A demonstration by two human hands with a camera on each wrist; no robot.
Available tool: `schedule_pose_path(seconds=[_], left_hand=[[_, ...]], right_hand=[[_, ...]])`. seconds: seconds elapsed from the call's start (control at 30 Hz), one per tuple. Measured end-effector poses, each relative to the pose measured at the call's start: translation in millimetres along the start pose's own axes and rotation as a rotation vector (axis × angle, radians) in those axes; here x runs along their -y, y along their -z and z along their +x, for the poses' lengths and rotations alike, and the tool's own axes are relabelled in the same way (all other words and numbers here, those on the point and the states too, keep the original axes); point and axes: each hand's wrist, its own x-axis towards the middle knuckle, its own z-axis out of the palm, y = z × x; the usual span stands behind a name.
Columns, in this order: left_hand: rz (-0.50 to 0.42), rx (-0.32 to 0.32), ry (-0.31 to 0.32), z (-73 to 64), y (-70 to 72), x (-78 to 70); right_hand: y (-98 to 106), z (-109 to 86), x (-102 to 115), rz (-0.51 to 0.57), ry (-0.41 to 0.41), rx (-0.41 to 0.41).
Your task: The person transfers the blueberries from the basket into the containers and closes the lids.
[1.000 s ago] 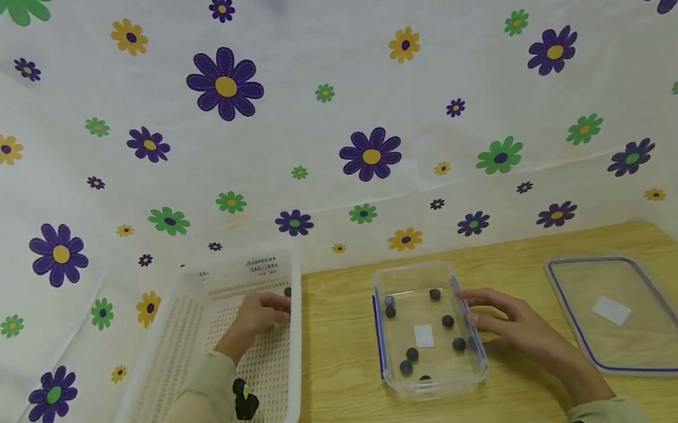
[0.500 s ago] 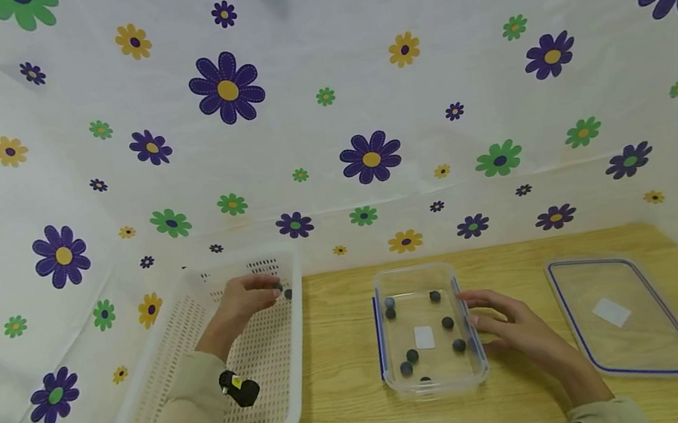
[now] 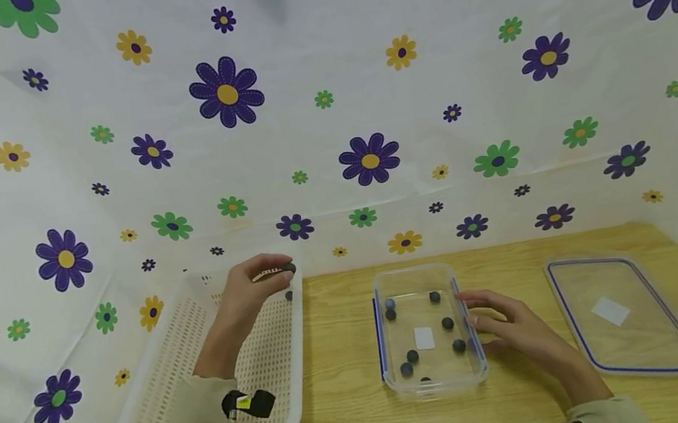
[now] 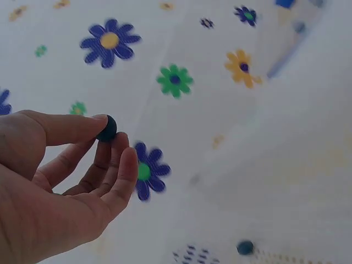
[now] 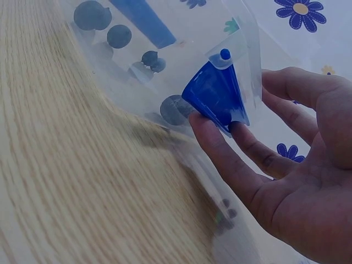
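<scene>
My left hand point(image 3: 239, 312) is raised over the far right part of a white plastic basket point(image 3: 168, 362), pinching a small dark blue ball point(image 4: 110, 130) between thumb and fingertip. Below it, another dark ball point(image 3: 289, 296) lies inside the basket by the right wall. A clear plastic box point(image 3: 414, 272) with blue side latches stands mid-table, holding several similar balls point(image 3: 447, 323). Against the box's right side rests my right hand point(image 3: 523, 330), its fingers fairly straight. In the right wrist view its fingertips touch a blue latch point(image 5: 217, 96).
A clear lid point(image 3: 647, 338) with a blue seal lies flat on the wooden table point(image 3: 345, 361), right of my right hand. Behind and at the sides hangs a white flowered cloth point(image 3: 285, 62). A white label point(image 3: 424, 338) shows on the box's bottom.
My left hand has picked up a ball from the basket's far right side and lifted it up and right to about the rim's height. The right hand and box have stayed put.
</scene>
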Motion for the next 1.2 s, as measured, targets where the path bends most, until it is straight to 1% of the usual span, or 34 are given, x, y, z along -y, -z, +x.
schedule_pose_path(seconds=[0.17, 0.27, 0.47, 0.57, 0.63, 0.77, 0.9, 0.97, 1.1, 1.2], left_hand=[[0.012, -0.040, -0.077, -14.6, -20.7, -23.5], [-0.016, -0.056, -0.114, -21.6, -34.2, -32.8], [-0.069, -0.086, -0.200, -31.2, -63.3, -42.5], [-0.120, -0.100, -0.218, -34.4, -77.9, -44.4], [-0.162, -0.109, -0.219, -36.5, -88.2, -44.9], [-0.236, -0.102, -0.210, -40.2, -108.3, -40.3], [-0.304, -0.073, -0.203, -36.3, -123.4, -26.3], [-0.334, -0.072, -0.197, -32.2, -129.5, -17.7], [-0.373, -0.070, -0.159, -27.2, -140.3, -3.7], [-0.382, -0.040, -0.120, -25.0, -147.1, 5.0]], right_hand=[[-0.5, -0.2, 0.3, -0.010, 0.001, -0.002], [0.0, -0.9, 0.3, -0.009, 0.001, -0.001], [0.1, -2.2, 1.0, 0.001, -0.007, 0.001], [-0.1, -2.4, 1.5, 0.001, -0.005, 0.000], [-0.2, -2.2, 1.5, -0.001, 0.002, 0.000], [-2.1, -0.2, -0.8, 0.002, 0.010, 0.008], [-3.0, -0.5, -1.9, 0.004, 0.007, 0.012], [-2.2, -1.6, -1.3, 0.003, 0.006, 0.013], [0.5, -1.7, -0.6, -0.005, 0.009, 0.014], [0.3, -0.3, -1.7, -0.004, 0.016, 0.014]])
